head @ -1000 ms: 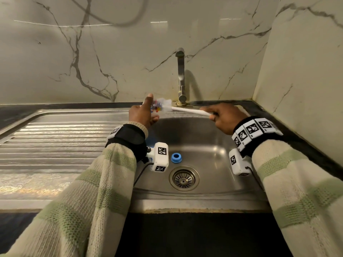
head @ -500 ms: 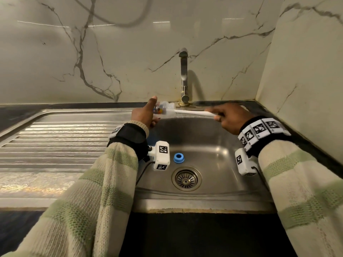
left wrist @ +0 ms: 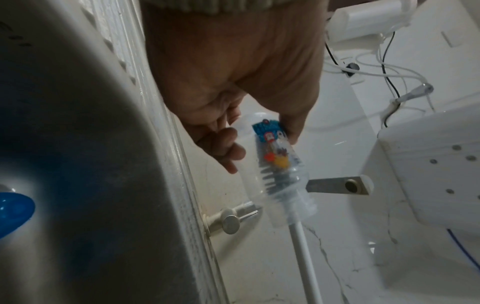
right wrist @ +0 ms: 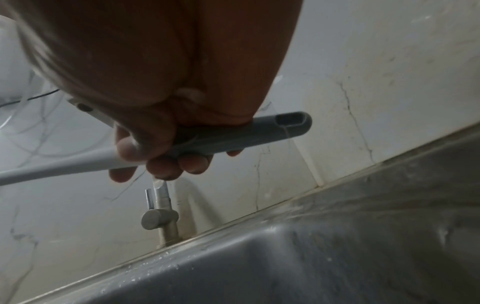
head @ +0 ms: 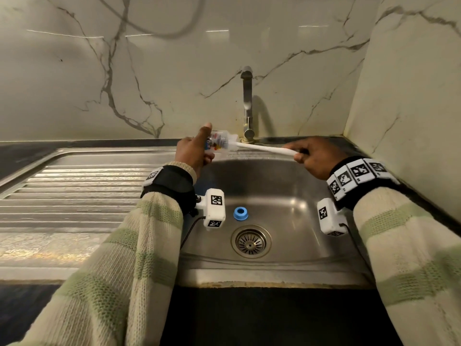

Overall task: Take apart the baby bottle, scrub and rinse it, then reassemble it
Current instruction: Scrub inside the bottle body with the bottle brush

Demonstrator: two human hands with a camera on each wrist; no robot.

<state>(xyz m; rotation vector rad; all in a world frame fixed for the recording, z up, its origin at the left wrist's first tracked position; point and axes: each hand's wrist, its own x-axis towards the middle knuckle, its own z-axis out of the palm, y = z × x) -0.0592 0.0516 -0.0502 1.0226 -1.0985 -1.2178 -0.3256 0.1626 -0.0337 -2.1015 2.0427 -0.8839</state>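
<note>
Held over the far left rim of the sink (head: 279, 277): clear baby bottle (head: 219, 143), lying on its side, long axis running left to right, open mouth facing right. Clamped round its base end by the left hand (head: 192, 153), fingers and thumb curled on the barrel. Bottle brush (head: 264, 147) lined up on that same axis, bristle head inside the barrel in the left wrist view, white shaft sticking out of the mouth toward the right. Grey handle end wrapped in the right hand (head: 316, 158), fingers closed tight round it. Likely scrubbing step; next stroke probably a push or pull straight along the shared line, right hand doing the travel, left hand only bracing. Blue ring (head: 240, 213) down in the basin near the drain (head: 250, 242), well apart from both hands. Tap (head: 247, 103) just behind the bottle, no water seen running. Printed panel on the bottle: blue band, red, orange and yellow cartoon shapes; lettering too blurred to read, no brand made out.
</note>
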